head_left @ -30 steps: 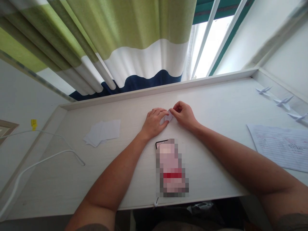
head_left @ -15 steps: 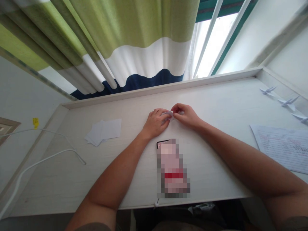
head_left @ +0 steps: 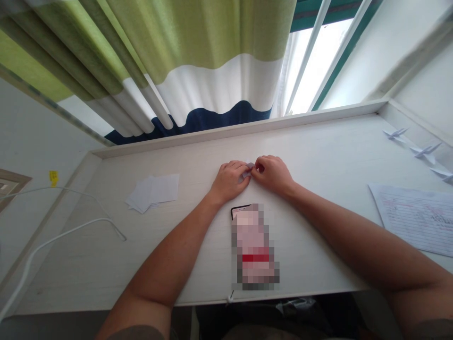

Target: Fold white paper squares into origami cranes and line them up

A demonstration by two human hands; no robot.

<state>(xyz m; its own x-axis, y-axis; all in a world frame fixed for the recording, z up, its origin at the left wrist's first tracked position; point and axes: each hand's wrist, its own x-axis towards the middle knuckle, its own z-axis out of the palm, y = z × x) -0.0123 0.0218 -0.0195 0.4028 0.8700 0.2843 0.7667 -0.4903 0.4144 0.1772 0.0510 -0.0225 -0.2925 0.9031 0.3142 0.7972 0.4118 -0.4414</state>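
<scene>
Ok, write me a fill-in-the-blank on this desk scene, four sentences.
A small folded paper sits ____ the left hand and the right hand.
The paper squares lie to the ____ of the hands.
The paper cranes lie toward the ____ end of the desk.
The curtain has green, white and ____ bands.

Missing words: between; left; right; navy blue.

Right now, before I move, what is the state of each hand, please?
Left hand: closed, holding the small folded white paper.
Right hand: closed, pinching the same paper.
</scene>
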